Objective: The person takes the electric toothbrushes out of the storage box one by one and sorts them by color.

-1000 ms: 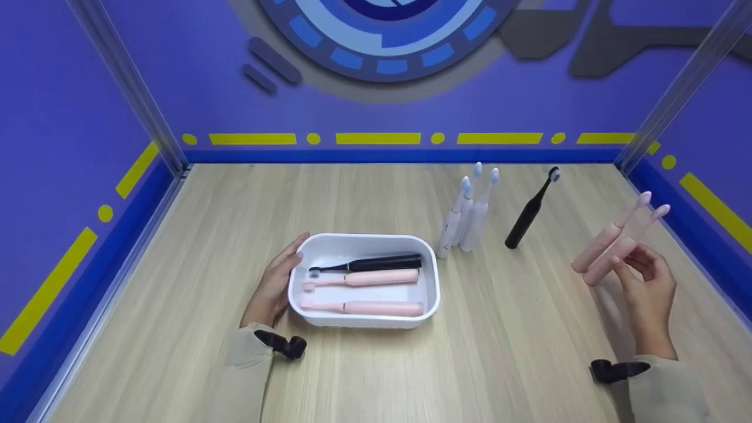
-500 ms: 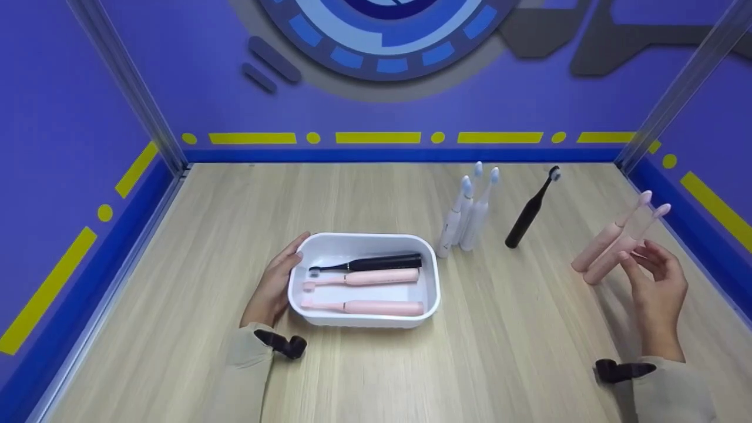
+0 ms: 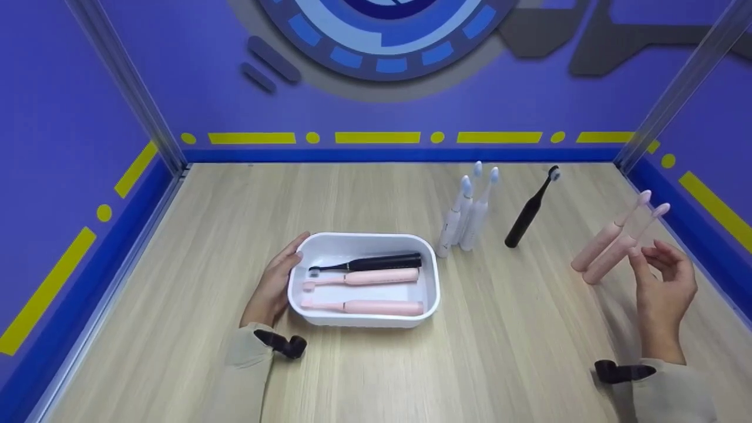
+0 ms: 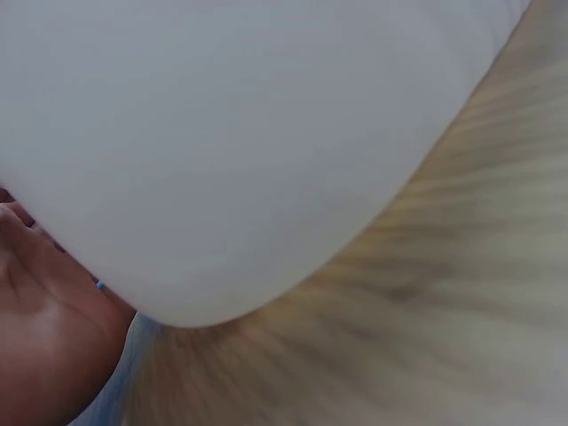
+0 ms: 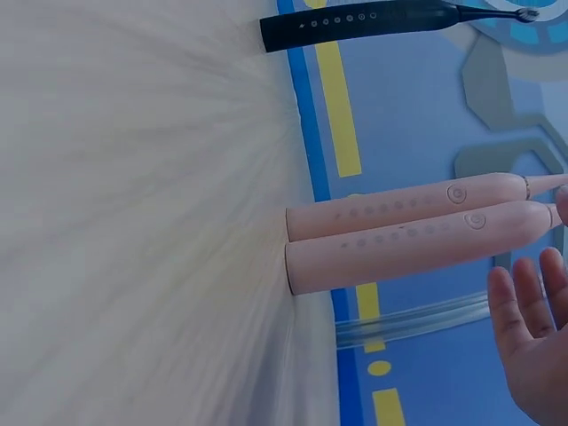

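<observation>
At its left end, my left hand [image 3: 273,288] grips a white plastic tub [image 3: 364,322], the thumb over the rim and the fingers along the outer wall. Inside lie a black electric toothbrush [image 3: 385,262] and two pink electric toothbrushes, an upper one [image 3: 382,277] and a lower one [image 3: 385,308]. Over on the right, two more pink electric toothbrushes, a rear one [image 3: 599,247] and a front one [image 3: 611,258], stand upright side by side. My right hand [image 3: 667,296] is beside the front one, fingers loosely bent and holding nothing; its thumb tip is close to the brush's neck.
Three white electric toothbrushes [image 3: 474,226] stand grouped behind the tub's right corner. Another black electric toothbrush [image 3: 524,220] stands between them and the pink pair. Blue printed walls [image 3: 382,111] enclose the wooden table [image 3: 499,364] at the back and sides.
My right hand has moved right, away from the front pink toothbrush, and its fingers have come off the handle. The left hand and the tub have stayed where they were.
</observation>
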{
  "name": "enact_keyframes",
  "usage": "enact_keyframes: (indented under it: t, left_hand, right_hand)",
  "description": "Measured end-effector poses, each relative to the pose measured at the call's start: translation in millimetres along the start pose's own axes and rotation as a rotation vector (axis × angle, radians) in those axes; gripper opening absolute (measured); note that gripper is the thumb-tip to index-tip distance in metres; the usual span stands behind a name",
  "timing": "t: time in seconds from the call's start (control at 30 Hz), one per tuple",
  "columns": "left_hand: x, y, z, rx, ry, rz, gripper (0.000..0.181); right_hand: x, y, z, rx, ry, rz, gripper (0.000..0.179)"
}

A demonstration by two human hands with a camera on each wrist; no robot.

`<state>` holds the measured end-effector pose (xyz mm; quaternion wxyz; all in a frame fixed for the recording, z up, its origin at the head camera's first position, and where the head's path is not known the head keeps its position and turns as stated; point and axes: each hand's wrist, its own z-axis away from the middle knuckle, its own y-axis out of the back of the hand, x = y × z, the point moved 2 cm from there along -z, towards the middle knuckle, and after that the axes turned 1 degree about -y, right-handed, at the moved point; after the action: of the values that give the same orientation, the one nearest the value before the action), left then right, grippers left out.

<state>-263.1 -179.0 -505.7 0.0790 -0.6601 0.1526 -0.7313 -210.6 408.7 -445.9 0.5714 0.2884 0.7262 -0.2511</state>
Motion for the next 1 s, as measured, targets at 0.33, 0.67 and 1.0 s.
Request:
enact_keyframes:
  t: [0.33,0.67,1.0]
  left_hand:
    - [0.3,1.0,0.6,0.021,0.011,-0.054,0.048]
    - [-0.3,1.7,0.8,0.023,0.031,-0.054,0.048]
    - [1.3,0.8,0.2,0.022,0.027,-0.05,0.048]
  right_hand:
    - [-10,-16,10.5,-0.037,0.134,-0.048,0.033]
    - [-22,-37,24.6,-0.173,0.163,-0.045,0.034]
    - [-31,-68,41.3,-0.484,0.231,-0.263,0.033]
